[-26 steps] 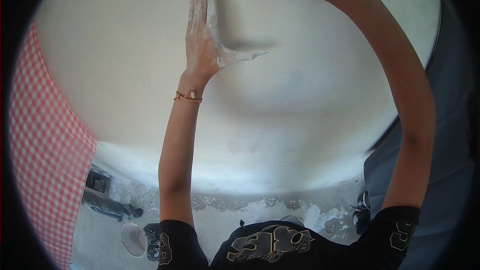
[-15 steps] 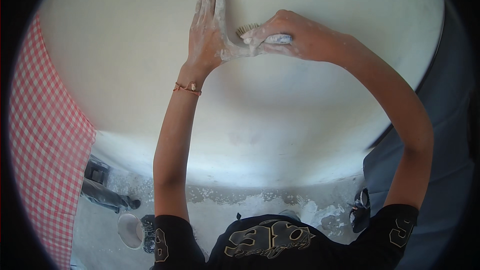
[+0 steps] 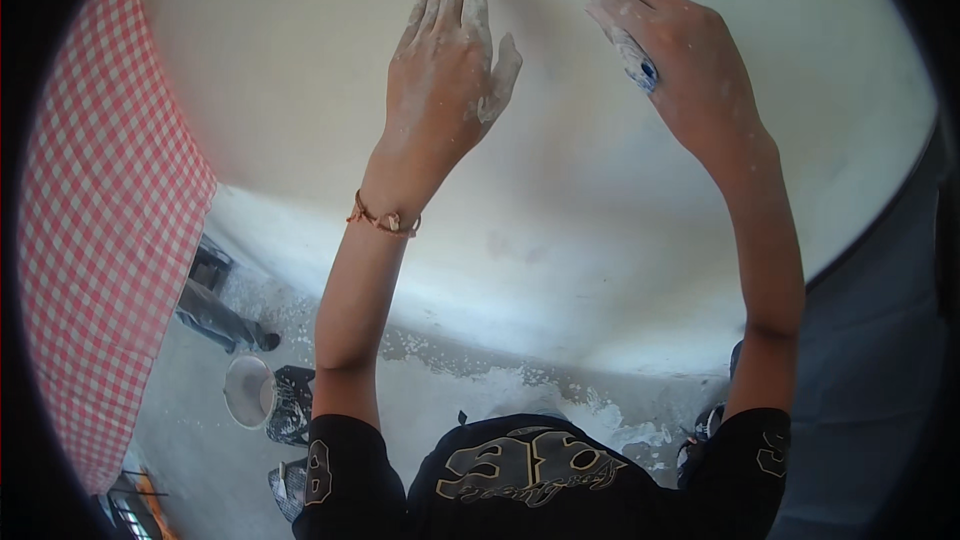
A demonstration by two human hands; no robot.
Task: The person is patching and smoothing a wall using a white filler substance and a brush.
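A broad, smooth off-white surface (image 3: 560, 170) spreads before me, smudged with a faint greyish patch. My left hand (image 3: 445, 75) is open near its upper middle, fingers stretched out and coated in white powder. Whether the palm touches the surface is hard to tell. To the upper right, my right hand (image 3: 660, 50) is closed around a small brush (image 3: 638, 65); the white, blue-tipped end of its handle sticks out beside the palm. My fingers and the upper picture edge hide most of the brush, including its bristles. White dust covers these fingers too.
A red-and-white checked cloth (image 3: 110, 240) hangs at the left, a dark grey-blue cloth (image 3: 880, 370) at the right. Below, on the white-splattered floor (image 3: 400, 390), stand a pale bucket (image 3: 248, 392) and a dark container (image 3: 290, 405). A person's trousered leg (image 3: 220, 318) shows at lower left.
My right hand has moved up and right with the brush, away from my left hand. The left hand now has its thumb spread and appears slightly farther right.
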